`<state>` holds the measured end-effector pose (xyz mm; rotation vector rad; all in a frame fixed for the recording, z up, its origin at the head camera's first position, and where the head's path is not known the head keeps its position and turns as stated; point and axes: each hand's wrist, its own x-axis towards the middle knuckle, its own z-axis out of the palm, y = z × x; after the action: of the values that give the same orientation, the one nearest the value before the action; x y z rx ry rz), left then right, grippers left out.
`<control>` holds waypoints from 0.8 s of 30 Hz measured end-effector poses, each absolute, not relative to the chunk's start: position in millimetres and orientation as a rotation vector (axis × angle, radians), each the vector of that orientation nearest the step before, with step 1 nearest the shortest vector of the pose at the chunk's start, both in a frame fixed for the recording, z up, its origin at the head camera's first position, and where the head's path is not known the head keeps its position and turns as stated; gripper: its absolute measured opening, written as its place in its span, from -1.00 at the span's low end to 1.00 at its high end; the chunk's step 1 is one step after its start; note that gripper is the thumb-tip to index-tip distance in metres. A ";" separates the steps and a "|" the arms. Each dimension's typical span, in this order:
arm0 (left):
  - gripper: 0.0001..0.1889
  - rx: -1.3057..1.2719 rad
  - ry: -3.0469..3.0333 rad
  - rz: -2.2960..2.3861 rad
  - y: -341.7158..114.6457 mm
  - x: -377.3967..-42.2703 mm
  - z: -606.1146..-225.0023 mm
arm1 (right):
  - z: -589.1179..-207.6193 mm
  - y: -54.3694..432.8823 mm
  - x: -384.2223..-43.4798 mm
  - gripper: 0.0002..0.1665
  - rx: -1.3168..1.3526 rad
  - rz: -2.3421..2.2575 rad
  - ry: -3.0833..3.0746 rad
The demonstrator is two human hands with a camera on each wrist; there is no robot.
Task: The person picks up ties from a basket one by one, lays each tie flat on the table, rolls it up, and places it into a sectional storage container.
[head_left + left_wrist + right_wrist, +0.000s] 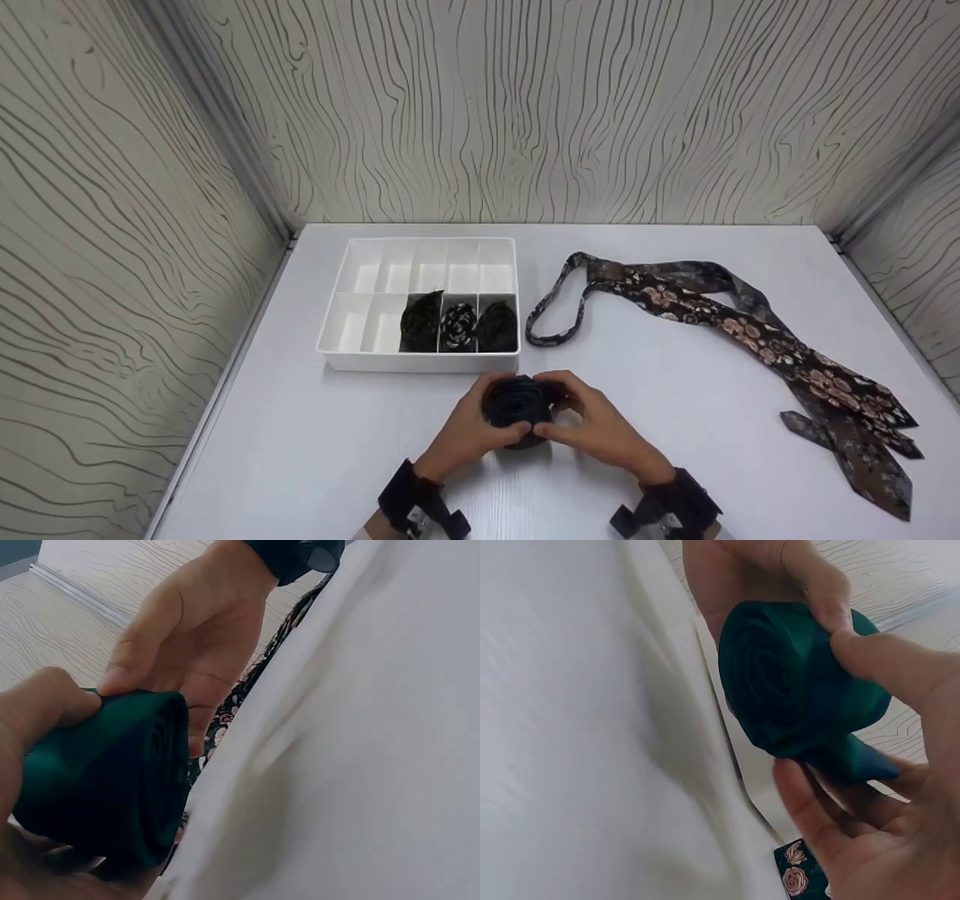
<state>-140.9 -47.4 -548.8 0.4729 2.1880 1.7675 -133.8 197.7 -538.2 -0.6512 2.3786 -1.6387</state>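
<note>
A dark blue-green necktie (517, 405), wound into a roll, is held between both hands in front of the white box. My left hand (475, 424) curls round its left side, thumb at the near edge. On the other side my right hand (598, 427) grips it with thumb and fingers. In the right wrist view the rolled necktie (772, 682) shows its spiral end, and a short tail hangs by the right fingers. The left wrist view shows the same roll (112, 772) with the left thumb on top.
Behind the hands stands a white divided box (420, 362); three near compartments hold dark rolled ties, among them a black-and-white one (458, 327). To the right, floral neckties (742, 330) lie stretched over the white table (300, 450). Wood-patterned panels (517, 112) enclose the table.
</note>
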 end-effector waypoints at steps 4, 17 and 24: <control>-0.29 0.488 2.255 1.738 -49.5 -147.4 -540.2 | -535.3 193.7 -139.0 -0.25 -0.679 -1.699 2.390; -0.36 0.372 2.498 1.770 -65.6 -174.1 -503.8 | -526.9 169.4 -174.8 -0.62 -0.408 -1.896 2.453; -0.35 0.297 2.606 1.795 -81.4 -208.1 -482.9 | -529.5 150.6 -208.9 -0.54 -0.160 -1.701 2.663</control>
<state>-208.1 -81.4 -482.9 0.2973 2.6056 1.7955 -208.9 150.6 -529.5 -0.1604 2.6630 -1.7010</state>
